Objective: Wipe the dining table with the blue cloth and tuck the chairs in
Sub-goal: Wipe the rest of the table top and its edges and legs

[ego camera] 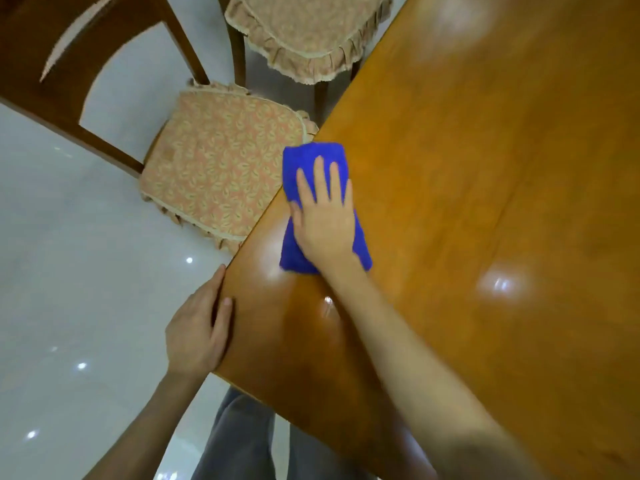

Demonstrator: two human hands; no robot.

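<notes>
The blue cloth (304,168) lies flat on the glossy wooden dining table (467,168), close to its left edge. My right hand (323,220) presses down on the cloth with straight, spread fingers. My left hand (197,329) grips the table's near corner edge, thumb on top and fingers curled under the rim. A wooden chair (214,168) with a patterned frilled cushion stands pulled out beside the table edge, just left of the cloth. A second cushioned chair (308,32) stands farther along the same side.
Pale shiny floor tiles (69,254) spread to the left of the table. My legs in grey trousers (242,438) stand at the table's near corner. The nearer chair's dark backrest (52,46) fills the top left.
</notes>
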